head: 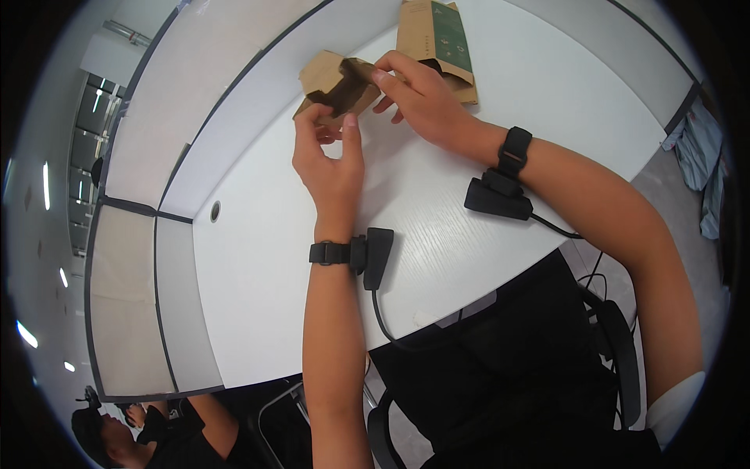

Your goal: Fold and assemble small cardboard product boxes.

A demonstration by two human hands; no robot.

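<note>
Both of my hands grip a small brown cardboard box [323,73] above the far part of the white table. Its open end, with loose flaps, faces me and shows a dark inside. My left hand [328,155] pinches the near lower edge between thumb and fingers. At the right side, my right hand [425,99] holds the edge of a flap with thumb and forefinger. Just beyond that hand lies a second cardboard box [417,29], brown with a green printed panel. Its near end gapes, and my right hand hides part of it.
The white table [263,264] has low partition panels [234,94] along its far and left sides. A round cable hole [215,211] is at the left. Wrist straps carry black cabled devices [379,258]. Another person [176,437] sits at lower left. Grey plastic bags [697,152] hang at right.
</note>
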